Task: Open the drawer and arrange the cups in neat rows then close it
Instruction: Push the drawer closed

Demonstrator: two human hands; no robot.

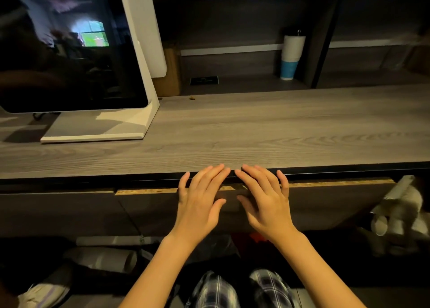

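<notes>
The dark drawer front (325,205) sits under the grey wooden counter (232,133), its raw chipboard top edge showing with only a narrow gap to the counter lip. My left hand (200,198) and my right hand (265,198) lie flat on the drawer front side by side, fingers spread, fingertips at the counter's edge. Neither hand holds anything. The inside of the drawer is hidden. Stacks of white paper cups (400,210) lie at the far right below the counter, blurred.
A white-framed screen (69,51) stands on the counter at left. A tall stack of white and blue cups (290,56) stands in the back shelf. Paper rolls (104,258) and a shoe (44,293) lie on the floor at left. My knees (237,289) are below.
</notes>
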